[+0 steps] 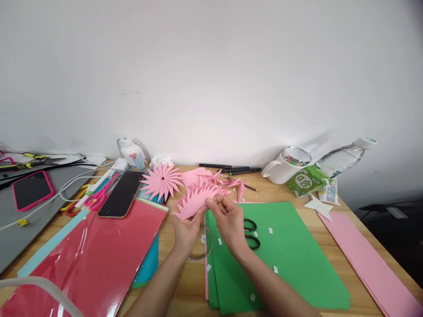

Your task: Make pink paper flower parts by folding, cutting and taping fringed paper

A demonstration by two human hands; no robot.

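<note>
A pink paper piece with a spiky, zigzag-cut edge (194,200) is held up between both my hands over the middle of the table. My left hand (187,231) grips its lower edge from below. My right hand (229,220) pinches its right side between thumb and fingers. Behind it on the left lies a pink pleated paper flower (162,179) with pointed petals. More folded pink paper pieces (201,176) lie just behind the held one. Scissors with black handles (251,233) rest on green paper sheets (297,264), partly hidden by my right hand.
A roll of tape (210,246) lies below my hands. On the left are a red paper pack (89,264), a dark phone (121,193) and pink scissors (99,196). A white mug (284,165), a tilted water bottle (343,159) and pink strips (370,259) are on the right.
</note>
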